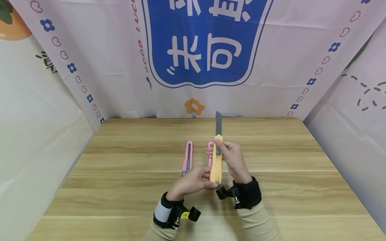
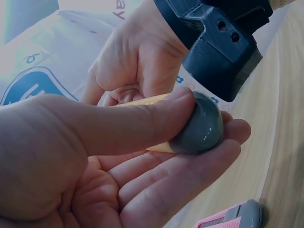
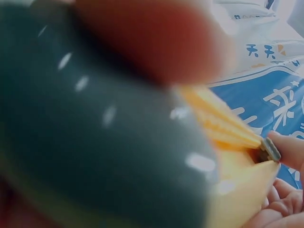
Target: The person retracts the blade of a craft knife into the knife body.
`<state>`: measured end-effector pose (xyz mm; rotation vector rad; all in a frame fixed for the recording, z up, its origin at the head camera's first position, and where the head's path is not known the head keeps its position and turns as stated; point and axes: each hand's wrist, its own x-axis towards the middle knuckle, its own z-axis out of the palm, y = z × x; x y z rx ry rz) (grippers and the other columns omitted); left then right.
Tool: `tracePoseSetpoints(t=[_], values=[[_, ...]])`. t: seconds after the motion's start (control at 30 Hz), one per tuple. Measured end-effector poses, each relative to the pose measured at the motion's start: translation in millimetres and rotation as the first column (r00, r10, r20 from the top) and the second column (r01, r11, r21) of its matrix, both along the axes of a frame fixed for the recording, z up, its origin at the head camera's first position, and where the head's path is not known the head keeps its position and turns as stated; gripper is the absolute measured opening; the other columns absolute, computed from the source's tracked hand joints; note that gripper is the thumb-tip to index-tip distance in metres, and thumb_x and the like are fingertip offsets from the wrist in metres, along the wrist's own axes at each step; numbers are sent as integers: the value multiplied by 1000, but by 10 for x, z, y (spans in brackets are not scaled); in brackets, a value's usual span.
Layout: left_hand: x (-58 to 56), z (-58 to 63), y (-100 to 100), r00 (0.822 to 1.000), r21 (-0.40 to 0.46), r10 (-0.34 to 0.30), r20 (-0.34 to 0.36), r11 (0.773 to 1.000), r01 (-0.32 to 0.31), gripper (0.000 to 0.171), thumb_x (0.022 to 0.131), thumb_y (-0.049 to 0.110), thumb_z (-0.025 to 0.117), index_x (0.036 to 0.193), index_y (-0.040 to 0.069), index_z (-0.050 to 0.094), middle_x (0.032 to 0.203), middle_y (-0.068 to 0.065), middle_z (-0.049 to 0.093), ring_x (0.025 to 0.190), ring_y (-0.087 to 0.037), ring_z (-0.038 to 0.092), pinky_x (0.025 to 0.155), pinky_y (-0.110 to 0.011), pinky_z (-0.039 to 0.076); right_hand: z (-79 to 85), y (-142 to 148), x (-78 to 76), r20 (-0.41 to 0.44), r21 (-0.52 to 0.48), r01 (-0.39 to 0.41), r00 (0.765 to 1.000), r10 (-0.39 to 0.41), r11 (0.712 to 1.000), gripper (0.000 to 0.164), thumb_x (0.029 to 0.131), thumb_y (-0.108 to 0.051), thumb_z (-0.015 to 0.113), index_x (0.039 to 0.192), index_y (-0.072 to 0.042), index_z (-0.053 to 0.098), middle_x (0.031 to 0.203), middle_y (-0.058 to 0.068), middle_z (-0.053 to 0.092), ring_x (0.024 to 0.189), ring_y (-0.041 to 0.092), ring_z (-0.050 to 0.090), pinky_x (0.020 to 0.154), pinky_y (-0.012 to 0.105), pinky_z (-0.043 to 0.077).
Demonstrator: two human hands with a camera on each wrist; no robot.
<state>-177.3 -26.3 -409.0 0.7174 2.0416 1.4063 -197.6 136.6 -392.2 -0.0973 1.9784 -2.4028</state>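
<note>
Over the wooden table (image 1: 120, 184), in the head view, a yellow box cutter (image 1: 216, 170) points its grey blade (image 1: 218, 124) toward the printed cloth (image 1: 120, 87). The right hand (image 1: 236, 160) grips it below the blade; the left hand (image 1: 193, 181) pinches its near end. One pink box cutter (image 1: 187, 155) lies to the left, its end beside the left hand; a second pink box cutter (image 1: 209, 162) is mostly hidden by right fingers and yellow handle. From the left wrist, thumb and fingers clasp the grey end cap (image 2: 202, 128). From the right wrist, that cap looms blurred, blocking much of the handle.
</note>
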Motion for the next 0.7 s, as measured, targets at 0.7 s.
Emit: tracePoseSetpoints(t=[0.7], values=[[4,-7,-3,1000,-19,10,9,1000,-10,22,87,4,67,106,-6,63,100,-23,73,76,-2,64,63,-12,50,-13,-35,17,22,68,52,998,-54,996,50,97,-31,56,98,20,59,66,-6,74,68,11,74,69,28,62]])
